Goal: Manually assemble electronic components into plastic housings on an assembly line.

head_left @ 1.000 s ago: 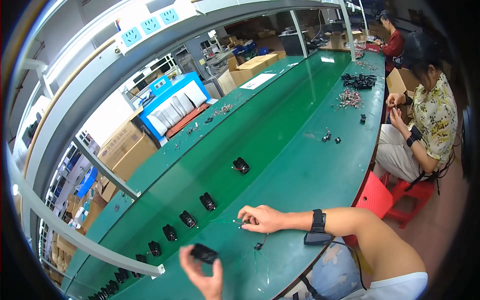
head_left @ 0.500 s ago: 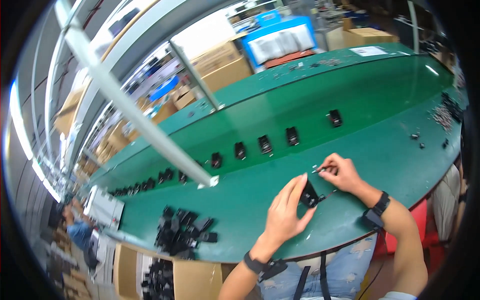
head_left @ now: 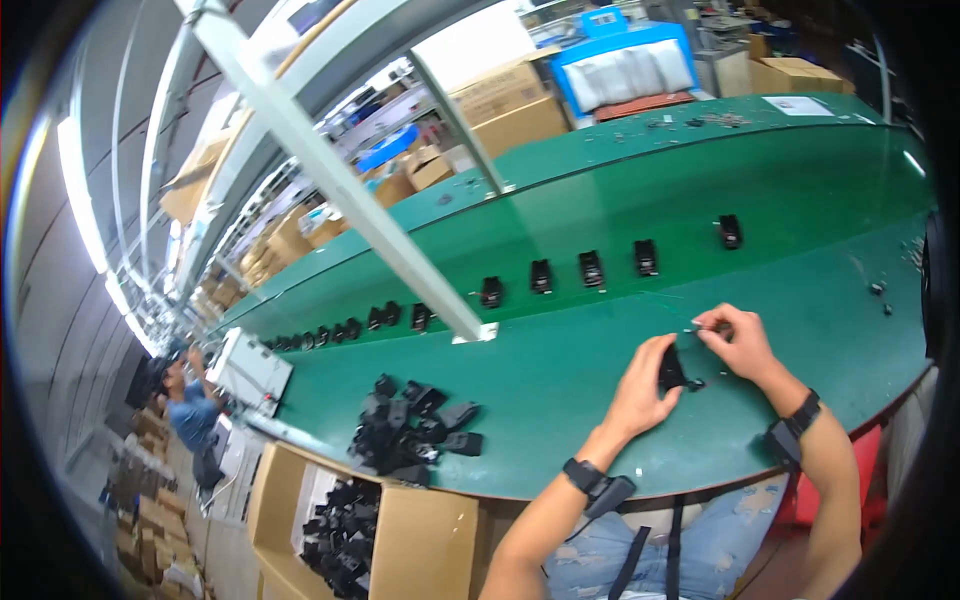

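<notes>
One black case [head_left: 671, 372] in left hand [head_left: 641, 391] — green bench [head_left: 545, 400], cartons [head_left: 520, 128] beyond.

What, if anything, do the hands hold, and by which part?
Left hand: a black case, by its far and near ends. Right hand: cannot tell what, if anything.

We can read no wording clearly. On the far side we make out blurred printing on a brown carton [head_left: 498, 92] and, farther right, faint marks on a white sheet [head_left: 797, 105] lying on the green worktop [head_left: 560, 155].
</notes>
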The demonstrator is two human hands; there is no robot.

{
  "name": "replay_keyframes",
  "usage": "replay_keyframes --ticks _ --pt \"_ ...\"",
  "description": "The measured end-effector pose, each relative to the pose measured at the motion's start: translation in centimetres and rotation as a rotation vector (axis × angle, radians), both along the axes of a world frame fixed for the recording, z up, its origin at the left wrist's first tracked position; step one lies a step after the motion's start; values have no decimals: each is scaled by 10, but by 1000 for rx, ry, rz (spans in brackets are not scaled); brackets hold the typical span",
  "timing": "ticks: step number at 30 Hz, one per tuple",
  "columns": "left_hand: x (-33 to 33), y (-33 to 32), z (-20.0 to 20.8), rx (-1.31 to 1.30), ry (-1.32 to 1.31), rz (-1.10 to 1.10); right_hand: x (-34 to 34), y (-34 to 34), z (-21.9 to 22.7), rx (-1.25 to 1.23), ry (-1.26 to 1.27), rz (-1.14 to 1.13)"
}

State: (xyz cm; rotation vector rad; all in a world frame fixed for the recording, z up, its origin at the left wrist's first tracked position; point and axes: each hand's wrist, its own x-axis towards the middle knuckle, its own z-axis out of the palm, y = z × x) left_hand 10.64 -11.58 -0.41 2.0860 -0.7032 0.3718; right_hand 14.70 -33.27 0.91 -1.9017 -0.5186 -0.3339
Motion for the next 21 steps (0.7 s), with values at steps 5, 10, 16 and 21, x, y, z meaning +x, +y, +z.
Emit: replay_keyframes --ticks 5,10,16,21 --pt "-3 -11 -4 -107 82 -44 -11 -10 10 7 -37 -89" --pt "-3 -16 -12 -168 121 -46 -14 -5 -4 104 132 3" --pt "9 6 -8 -21 20 103 -13 17 12 40 32 159" --pt "5 -3 3 -90 155 35 -16 4 11 59 26 112"
